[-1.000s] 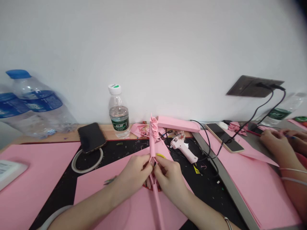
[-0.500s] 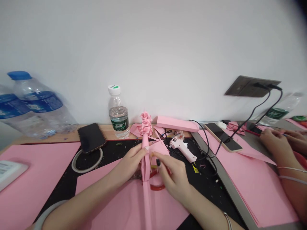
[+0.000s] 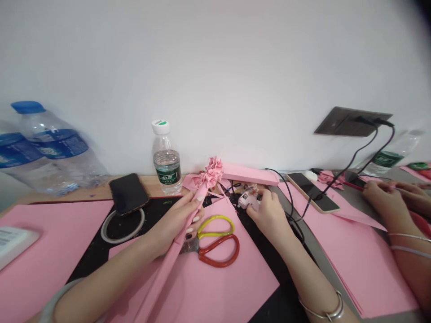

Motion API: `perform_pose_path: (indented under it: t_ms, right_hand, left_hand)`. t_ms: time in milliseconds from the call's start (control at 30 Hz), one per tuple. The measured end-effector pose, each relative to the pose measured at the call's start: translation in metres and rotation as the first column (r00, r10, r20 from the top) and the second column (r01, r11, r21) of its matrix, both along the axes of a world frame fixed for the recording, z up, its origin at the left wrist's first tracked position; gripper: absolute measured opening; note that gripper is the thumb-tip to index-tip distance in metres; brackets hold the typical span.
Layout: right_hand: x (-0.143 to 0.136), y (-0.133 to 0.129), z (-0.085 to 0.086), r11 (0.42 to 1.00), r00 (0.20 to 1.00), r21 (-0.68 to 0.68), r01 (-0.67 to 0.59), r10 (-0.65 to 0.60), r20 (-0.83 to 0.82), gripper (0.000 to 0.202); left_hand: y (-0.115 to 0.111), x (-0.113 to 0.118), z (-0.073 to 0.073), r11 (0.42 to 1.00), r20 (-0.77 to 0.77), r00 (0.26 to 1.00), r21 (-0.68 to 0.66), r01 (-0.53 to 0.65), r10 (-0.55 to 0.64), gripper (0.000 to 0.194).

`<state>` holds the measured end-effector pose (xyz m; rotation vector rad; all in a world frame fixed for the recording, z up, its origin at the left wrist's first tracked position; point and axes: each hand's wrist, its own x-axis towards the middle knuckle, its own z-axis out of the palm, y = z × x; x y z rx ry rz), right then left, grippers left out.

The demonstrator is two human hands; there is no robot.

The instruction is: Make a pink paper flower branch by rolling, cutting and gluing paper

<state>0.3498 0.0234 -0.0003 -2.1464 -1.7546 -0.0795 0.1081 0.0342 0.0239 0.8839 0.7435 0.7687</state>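
Note:
A long pink paper stem (image 3: 164, 268) topped by a ruffled pink paper flower head (image 3: 211, 173) runs diagonally up from the bottom edge. Wrapped round it just below the flowers is my left hand (image 3: 182, 220). My right hand (image 3: 271, 217) is closed over the white glue gun (image 3: 248, 198), whose front part shows past my fingers. Scissors with a yellow and a red handle loop (image 3: 219, 251) lie on a pink sheet (image 3: 245, 269) between my hands, their blades partly hidden by the stem and left hand.
Left are a black phone (image 3: 128, 194), a tape ring (image 3: 123, 226) and large bottles (image 3: 57, 143). A water bottle (image 3: 167, 166) stands by the wall. Black cables cross the right side near another phone (image 3: 314, 192). At far right, another person's hands (image 3: 387, 197) work over pink sheets (image 3: 363, 264).
My right hand has left the paper stem and closed on the glue gun. The stem has tilted, its flower head shifting right. The scissors' handles are now uncovered.

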Motion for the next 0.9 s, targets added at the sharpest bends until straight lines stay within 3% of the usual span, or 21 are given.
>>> perform_pose_path:
  t_ms: [167,367,500,633,700,767,900]
  right_hand:
    - [0.005,-0.002,-0.002,0.997,0.999,-0.069,0.036,-0.037,-0.009,0.035]
    - [0.007,-0.002,-0.001,0.991,0.996,-0.117,0.066,-0.072,-0.052,0.028]
    - [0.005,-0.002,0.01,0.995,0.988,-0.033,0.091,-0.094,-0.122,0.031]
    - [0.003,-0.004,0.018,0.984,0.948,0.169,0.063,-0.006,-0.319,0.021]
    - [0.001,-0.004,0.017,0.969,0.846,0.245,0.028,0.108,-0.522,0.017]
    - [-0.002,-0.005,0.015,0.961,0.69,0.277,-0.012,0.209,-0.693,0.019]
    - [-0.012,-0.007,0.014,0.954,0.398,0.282,-0.1,0.298,-0.868,0.028]
  left_hand:
    - [-0.003,0.002,0.003,0.996,-0.112,0.989,0.027,-0.09,0.092,0.015]
    - [-0.006,0.005,0.002,0.993,-0.071,0.991,0.031,-0.114,0.116,0.012]
    - [-0.003,0.002,-0.004,0.998,0.027,0.998,-0.017,-0.057,0.058,0.019]
    - [0.004,-0.001,-0.016,0.996,0.131,0.991,-0.081,0.034,-0.023,0.021]
    - [0.006,-0.003,-0.022,0.992,0.178,0.983,-0.107,0.067,-0.047,0.022]
    - [0.007,-0.005,-0.027,0.987,0.222,0.973,-0.131,0.09,-0.06,0.022]
    - [0.006,-0.007,-0.034,0.975,0.291,0.954,-0.179,0.129,-0.073,0.02]
